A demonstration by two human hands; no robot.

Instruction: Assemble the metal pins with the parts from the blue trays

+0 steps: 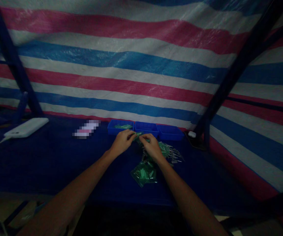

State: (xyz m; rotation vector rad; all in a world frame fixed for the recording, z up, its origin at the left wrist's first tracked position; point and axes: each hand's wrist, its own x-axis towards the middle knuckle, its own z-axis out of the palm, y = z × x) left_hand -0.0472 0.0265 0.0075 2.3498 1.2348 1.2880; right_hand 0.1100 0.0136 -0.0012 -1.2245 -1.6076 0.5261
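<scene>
My left hand [122, 141] and my right hand [152, 147] meet over a dark blue table [57, 160], fingers pinched together on a small green part [138, 135] held between them. Under my right hand lies a heap of small green parts with thin metal leads [168, 151]. Nearer to me is a clear bag of green parts [144, 173]. Just beyond my hands stand three blue trays in a row [146, 128]; the left tray holds a few green pieces [123, 126].
A white power bank [27, 127] with a cable lies at the far left of the table. A small blurred package [86, 128] sits left of the trays, a small white object [192, 134] right of them. A striped tarp and dark metal posts [232, 72] close the back.
</scene>
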